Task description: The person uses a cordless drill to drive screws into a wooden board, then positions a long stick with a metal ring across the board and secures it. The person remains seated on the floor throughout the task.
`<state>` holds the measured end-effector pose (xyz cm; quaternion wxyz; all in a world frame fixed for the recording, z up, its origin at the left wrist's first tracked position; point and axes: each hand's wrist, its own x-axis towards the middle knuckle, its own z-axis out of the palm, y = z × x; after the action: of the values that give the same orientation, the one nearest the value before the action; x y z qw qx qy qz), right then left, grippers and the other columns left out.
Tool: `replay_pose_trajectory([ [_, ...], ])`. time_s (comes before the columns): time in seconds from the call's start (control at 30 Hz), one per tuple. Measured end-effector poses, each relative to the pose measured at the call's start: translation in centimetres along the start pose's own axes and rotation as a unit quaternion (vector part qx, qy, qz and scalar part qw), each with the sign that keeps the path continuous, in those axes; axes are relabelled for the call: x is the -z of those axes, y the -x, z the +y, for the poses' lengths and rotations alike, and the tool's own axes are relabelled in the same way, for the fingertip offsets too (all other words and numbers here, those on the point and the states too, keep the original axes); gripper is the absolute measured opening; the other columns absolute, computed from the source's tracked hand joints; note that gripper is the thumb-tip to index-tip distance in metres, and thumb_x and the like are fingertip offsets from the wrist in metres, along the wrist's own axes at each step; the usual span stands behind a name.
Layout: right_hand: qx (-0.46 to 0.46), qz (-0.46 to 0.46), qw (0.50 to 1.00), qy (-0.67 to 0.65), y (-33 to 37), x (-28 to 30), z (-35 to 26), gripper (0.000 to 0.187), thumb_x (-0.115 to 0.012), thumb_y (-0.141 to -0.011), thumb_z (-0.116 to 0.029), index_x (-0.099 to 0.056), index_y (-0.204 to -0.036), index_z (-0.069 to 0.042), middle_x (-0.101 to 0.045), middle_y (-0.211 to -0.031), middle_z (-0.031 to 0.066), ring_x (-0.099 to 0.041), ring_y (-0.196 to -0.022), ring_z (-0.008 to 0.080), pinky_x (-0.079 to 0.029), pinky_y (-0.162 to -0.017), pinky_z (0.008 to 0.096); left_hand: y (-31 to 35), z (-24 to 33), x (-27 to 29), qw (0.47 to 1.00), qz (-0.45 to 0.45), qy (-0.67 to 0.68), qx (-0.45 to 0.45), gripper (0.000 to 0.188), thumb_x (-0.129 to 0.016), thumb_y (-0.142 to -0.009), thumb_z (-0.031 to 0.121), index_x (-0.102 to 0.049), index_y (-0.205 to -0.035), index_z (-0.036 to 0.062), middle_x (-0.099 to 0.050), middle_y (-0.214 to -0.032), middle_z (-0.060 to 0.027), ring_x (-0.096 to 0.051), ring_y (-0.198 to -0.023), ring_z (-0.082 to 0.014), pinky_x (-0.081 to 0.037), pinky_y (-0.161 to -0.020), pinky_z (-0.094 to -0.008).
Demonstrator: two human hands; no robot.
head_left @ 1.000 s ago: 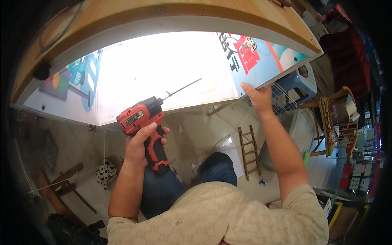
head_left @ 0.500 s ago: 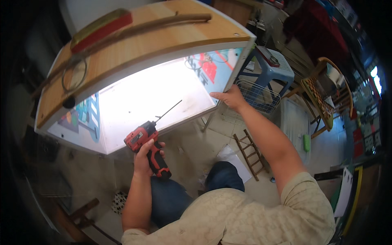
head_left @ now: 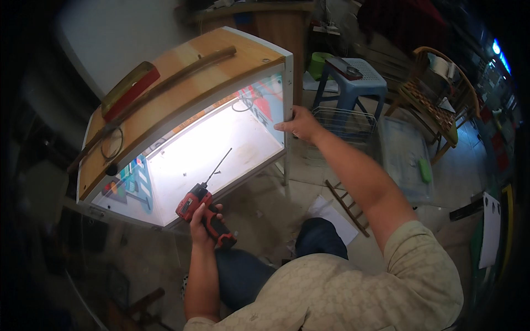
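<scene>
My left hand (head_left: 202,225) is closed round the grip of a red and black cordless drill (head_left: 191,205). Its long thin bit (head_left: 220,164) points up and away, in front of the lit opening of a box-like cabinet (head_left: 271,150) with a wood-grain top and white frame. A small screw-like piece (head_left: 217,172) shows beside the bit. My right hand (head_left: 301,124) grips the cabinet's right side edge, thumb on the front and fingers mostly hidden behind it. Coloured printed panels line the inner side walls.
On the cabinet top lie a red open box (head_left: 132,92), a long wooden stick (head_left: 182,71) and a wire loop (head_left: 112,144). To the right stand a blue plastic stool (head_left: 359,85), a wire basket (head_left: 345,119), a wooden chair (head_left: 419,88) and a clear storage bin (head_left: 406,160).
The cabinet sits lower and smaller in view, its right edge shifted left, and its inside looks less glaring. Both hands keep their hold; the drill appears slightly lower and further right.
</scene>
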<state>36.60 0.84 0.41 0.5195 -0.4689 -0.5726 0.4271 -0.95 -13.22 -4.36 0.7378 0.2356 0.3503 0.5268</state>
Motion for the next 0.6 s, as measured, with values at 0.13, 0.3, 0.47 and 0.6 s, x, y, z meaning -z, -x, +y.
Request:
replay_pose_trajectory([
  [0.13,0.002,0.040,0.999,0.032,0.3,-0.3,0.1,0.035,-0.079,-0.073,-0.011,-0.067,-0.103,0.003,-0.070,-0.097,0.0109,-0.064,-0.088,0.0175,-0.050,-0.082,0.0304,0.1,-0.1,-0.1,1.000,-0.003,0.017,0.006,0.032,-0.059,-0.092,0.031,-0.055,-0.116,0.0110,-0.066,-0.095,-0.0142,-0.064,-0.069,-0.0181,-0.055,-0.060,-0.0323],
  [0.3,-0.014,-0.035,0.999,0.035,-0.3,0.2,0.7,0.047,-0.077,-0.079,-0.015,-0.058,-0.118,0.003,-0.065,-0.108,0.0103,-0.061,-0.098,0.0179,-0.048,-0.088,0.0309,0.5,-0.2,-0.2,1.000,-0.003,0.017,-0.004,0.033,-0.059,-0.092,0.030,-0.054,-0.118,0.0111,-0.066,-0.097,-0.0148,-0.064,-0.068,-0.0187,-0.056,-0.060,-0.0325],
  [0.47,0.031,0.179,0.977,0.108,4.6,-2.3,0.4,0.075,-0.077,-0.081,-0.028,-0.039,-0.137,0.004,-0.056,-0.125,0.0186,-0.057,-0.110,0.0246,-0.047,-0.095,0.0378,1.3,-0.9,-0.6,0.999,-0.021,0.019,-0.036,0.038,-0.059,-0.092,0.031,-0.053,-0.124,0.0110,-0.066,-0.101,-0.0151,-0.065,-0.074,-0.0200,-0.056,-0.065,-0.0328],
  [0.6,0.029,-0.113,0.985,0.130,16.9,-6.6,-1.4,0.088,-0.078,-0.081,-0.034,-0.026,-0.149,-0.009,-0.042,-0.134,0.0179,-0.053,-0.115,0.0280,-0.047,-0.099,0.0427,2.6,-2.7,-3.4,0.987,-0.109,-0.026,-0.116,0.058,-0.063,-0.092,0.030,-0.040,-0.140,0.0081,-0.060,-0.118,-0.0144,-0.065,-0.088,-0.0195,-0.056,-0.069,-0.0342],
])
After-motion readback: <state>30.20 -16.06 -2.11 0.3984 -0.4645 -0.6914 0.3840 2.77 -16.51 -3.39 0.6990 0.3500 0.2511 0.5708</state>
